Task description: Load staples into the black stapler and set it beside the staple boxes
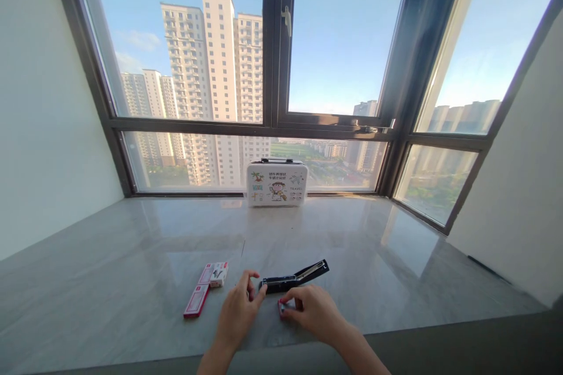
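Observation:
A black stapler [281, 285] lies on the grey marble sill with its top arm swung up and back to the right, and a metal strip shows along the raised part. My left hand [237, 307] is at the stapler's left end, thumb and index finger closed around it. Just in front of the stapler, my right hand [314, 310] pinches a small red-edged box [281, 307] between thumb and fingers. Something greyish shows at the box, but the fingers hide most of it.
Left of my hands, red-and-white long boxes [196, 302] lie beside a small white box [219, 275] with a dark picture. A white printed case [277, 185] with a black handle stands against the window. The sill's front edge runs below my hands.

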### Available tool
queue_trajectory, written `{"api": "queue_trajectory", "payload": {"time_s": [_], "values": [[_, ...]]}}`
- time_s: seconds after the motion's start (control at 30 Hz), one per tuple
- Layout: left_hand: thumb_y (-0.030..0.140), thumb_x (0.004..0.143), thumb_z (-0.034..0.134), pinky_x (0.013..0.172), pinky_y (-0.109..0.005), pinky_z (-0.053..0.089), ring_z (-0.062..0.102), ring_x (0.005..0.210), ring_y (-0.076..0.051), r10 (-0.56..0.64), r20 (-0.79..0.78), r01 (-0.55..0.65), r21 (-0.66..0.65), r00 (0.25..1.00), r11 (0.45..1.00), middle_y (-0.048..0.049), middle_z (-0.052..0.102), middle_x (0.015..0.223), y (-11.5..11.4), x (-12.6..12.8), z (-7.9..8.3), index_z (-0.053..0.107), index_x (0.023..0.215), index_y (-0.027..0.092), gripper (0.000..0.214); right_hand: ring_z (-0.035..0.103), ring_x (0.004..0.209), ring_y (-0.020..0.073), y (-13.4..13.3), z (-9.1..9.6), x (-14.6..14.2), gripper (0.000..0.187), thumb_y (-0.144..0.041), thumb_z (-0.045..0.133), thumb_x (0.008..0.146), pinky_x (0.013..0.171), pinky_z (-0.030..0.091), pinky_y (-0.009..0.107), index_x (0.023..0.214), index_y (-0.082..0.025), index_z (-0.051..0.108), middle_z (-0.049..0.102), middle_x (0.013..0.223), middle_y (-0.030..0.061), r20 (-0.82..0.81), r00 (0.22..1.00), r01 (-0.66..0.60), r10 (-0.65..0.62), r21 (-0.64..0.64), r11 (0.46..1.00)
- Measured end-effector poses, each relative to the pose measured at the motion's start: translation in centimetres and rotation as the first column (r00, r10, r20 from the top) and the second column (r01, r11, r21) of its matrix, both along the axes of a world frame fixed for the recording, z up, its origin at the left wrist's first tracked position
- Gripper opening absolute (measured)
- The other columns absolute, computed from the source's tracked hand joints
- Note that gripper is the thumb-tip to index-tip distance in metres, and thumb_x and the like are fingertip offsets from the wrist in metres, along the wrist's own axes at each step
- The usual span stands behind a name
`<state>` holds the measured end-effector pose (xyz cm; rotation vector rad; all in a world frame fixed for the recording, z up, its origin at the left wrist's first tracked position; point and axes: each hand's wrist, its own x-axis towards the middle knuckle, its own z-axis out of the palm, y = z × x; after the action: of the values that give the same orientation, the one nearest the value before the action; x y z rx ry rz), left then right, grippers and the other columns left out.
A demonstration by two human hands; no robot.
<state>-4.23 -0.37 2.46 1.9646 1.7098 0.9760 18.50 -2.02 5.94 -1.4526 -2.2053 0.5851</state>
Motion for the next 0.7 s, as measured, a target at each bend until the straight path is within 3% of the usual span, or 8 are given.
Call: {"api": "queue_trajectory", "payload": {"time_s": [0.13,0.27,0.37,0.53,0.6,0.7], "values": [[0.051,0.088,0.057,0.07,-0.027,0.036,0.063,0.076,-0.019,-0.072,-0.163,0.064,-0.056,0.984,0.996,0.0036,0.063,0.075,1.1,-0.5,0.3,0.063,0.118,0.028,0.038,0.064,0.072,0.0169,1.7,0.1,-2.1,0.018,-0.04,0.07,0.084,0.064,0.032,0.025,0.098,-0.031,0.077,0.073,0.076,-0.0023,0.006,1.0,-0.024,0.023,0.051,0.998],[0.05,0.088,0.058,0.07,-0.027,0.034,0.064,0.078,-0.02,-0.082,-0.183,0.072,-0.064,0.98,0.995,0.0023,0.067,0.076,1.2,-0.5,0.3,0.067,0.109,0.03,0.03,0.062,0.069,0.0165,4.4,0.1,-3.9,0.022,-0.038,0.062,0.09,0.063,0.032,0.025,0.104,-0.028,0.075,0.07,0.071,-0.0018,0.004,0.999,0.035,-0.036,0.079,0.996],[0.048,0.089,0.058,0.07,-0.027,0.033,0.065,0.08,-0.02,-0.075,-0.188,0.063,-0.068,0.979,0.996,0.0023,0.069,0.078,1.2,-0.6,0.3,0.067,0.108,0.031,0.027,0.062,0.068,0.016,5.7,0.0,-4.9,0.02,-0.037,0.062,0.089,0.061,0.031,0.024,0.101,-0.028,0.075,0.07,0.07,-0.0025,0.005,1.0,-0.002,0.001,0.072,0.997],[0.047,0.089,0.059,0.07,-0.026,0.032,0.065,0.08,-0.019,-0.066,-0.178,0.055,-0.064,0.982,0.996,0.0026,0.069,0.079,1.4,-0.8,0.0,0.067,0.107,0.031,0.025,0.062,0.071,0.0169,5.8,-0.5,-5.0,0.022,-0.035,0.066,0.087,0.062,0.029,0.025,0.106,-0.027,0.072,0.068,0.069,-0.0033,0.011,1.0,-0.022,0.021,0.073,0.997],[0.047,0.089,0.059,0.069,-0.026,0.031,0.064,0.078,-0.019,-0.063,-0.171,0.053,-0.062,0.983,0.997,0.003,0.068,0.077,1.5,-0.8,-0.1,0.067,0.107,0.031,0.025,0.062,0.075,0.0183,5.4,-0.5,-4.7,0.027,-0.036,0.068,0.084,0.063,0.029,0.025,0.109,-0.026,0.069,0.069,0.072,-0.0023,0.012,0.999,0.031,-0.032,0.082,0.996],[0.047,0.088,0.061,0.068,-0.026,0.03,0.063,0.078,-0.019,-0.07,-0.161,0.061,-0.059,0.985,0.996,0.0038,0.067,0.076,1.5,-0.9,-0.2,0.067,0.106,0.031,0.024,0.06,0.074,0.0182,4.5,-0.6,-4.3,0.019,-0.038,0.064,0.087,0.063,0.029,0.026,0.099,-0.024,0.069,0.067,0.072,-0.0008,0.011,0.994,0.108,-0.109,0.083,0.991]]}}
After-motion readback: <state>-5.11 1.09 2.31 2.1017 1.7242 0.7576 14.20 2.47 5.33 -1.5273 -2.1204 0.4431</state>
